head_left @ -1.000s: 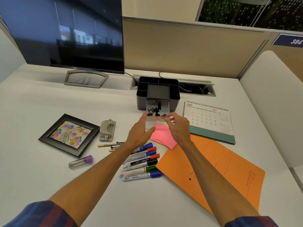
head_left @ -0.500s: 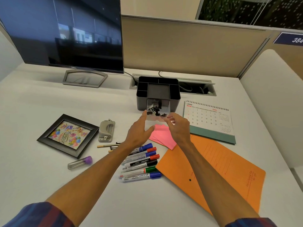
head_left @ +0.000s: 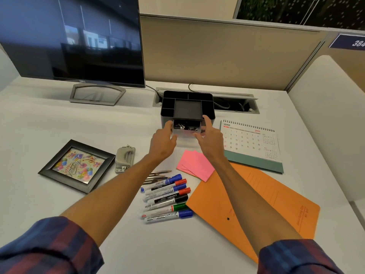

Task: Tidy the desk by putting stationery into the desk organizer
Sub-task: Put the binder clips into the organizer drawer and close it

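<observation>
Since the earlier frame the clear drawer [head_left: 186, 131] has gone most of the way back into the black desk organizer [head_left: 187, 107], and both my hands have travelled forward with it. I see the drawer sticking out only a little at the organizer's front, with dark binder clips [head_left: 184, 127] inside it. Its clear walls are hard to trace against the white desk [head_left: 49, 123], so I cannot tell exactly how far it still protrudes.

My left hand [head_left: 163, 144] rests against the drawer's left front corner, fingers relaxed and fairly straight, thumb up beside the organizer wall. My right hand [head_left: 209, 141] is at the right front corner, index finger raised against the organizer. Whether the other fingers press or pinch the drawer I cannot tell; they hide that edge.

The organizer stands at the back centre of the desk, in front of a cable tray [head_left: 235, 104].

Nearer me lie pink sticky notes [head_left: 195, 163], a row of markers [head_left: 167, 198] with pencils [head_left: 158, 175] partly under my left forearm, and an orange folder [head_left: 266, 210] partly covered by my right arm. A hole punch [head_left: 125, 159] and a picture frame [head_left: 77, 166] sit to the left, a desk calendar [head_left: 251, 143] to the right. A monitor [head_left: 73, 38], cropped at top and left, stands before a beige partition [head_left: 227, 54].
</observation>
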Demonstrator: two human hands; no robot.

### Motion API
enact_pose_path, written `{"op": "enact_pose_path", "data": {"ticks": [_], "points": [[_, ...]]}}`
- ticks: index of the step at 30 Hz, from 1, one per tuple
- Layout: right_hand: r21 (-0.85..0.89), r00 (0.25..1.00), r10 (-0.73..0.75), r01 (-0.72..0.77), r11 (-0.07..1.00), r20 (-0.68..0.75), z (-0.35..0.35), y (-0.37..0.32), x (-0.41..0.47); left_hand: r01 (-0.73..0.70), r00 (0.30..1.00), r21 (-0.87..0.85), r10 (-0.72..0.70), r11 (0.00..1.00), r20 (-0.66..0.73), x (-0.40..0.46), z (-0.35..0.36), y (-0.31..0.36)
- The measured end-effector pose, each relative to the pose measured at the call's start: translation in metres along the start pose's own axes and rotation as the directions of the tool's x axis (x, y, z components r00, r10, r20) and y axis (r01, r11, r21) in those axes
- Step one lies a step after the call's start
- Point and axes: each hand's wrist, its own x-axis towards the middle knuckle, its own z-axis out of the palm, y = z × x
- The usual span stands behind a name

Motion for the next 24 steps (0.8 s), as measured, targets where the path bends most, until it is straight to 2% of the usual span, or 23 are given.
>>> {"op": "enact_pose_path", "data": {"ticks": [6, 10, 18, 24], "points": [[-0.160, 1.000, 0.005, -0.003, 0.987, 0.010, 0.005, 0.001, 0.018, 0.031, 0.997, -0.022, -0.033, 0.999, -0.067, 0.028, -0.005, 0.010], [-0.134, 0.999, 0.026, -0.029, 0.990, -0.025, 0.002, -0.002, 0.027, 0.043, 0.998, 0.032, -0.041, 0.999, -0.039, 0.043, -0.005, 0.007], [-0.183, 0.998, 0.053, -0.058, 0.981, -0.032, -0.006, -0.003, 0.044, 0.114, 0.993, -0.009, -0.114, 0.993, -0.034, 0.065, -0.015, 0.006], [-0.180, 0.999, 0.023, -0.029, 0.983, -0.037, -0.005, 0.000, 0.039, 0.052, 0.998, 0.003, -0.052, 0.999, -0.031, 0.058, -0.015, 0.002]]}}
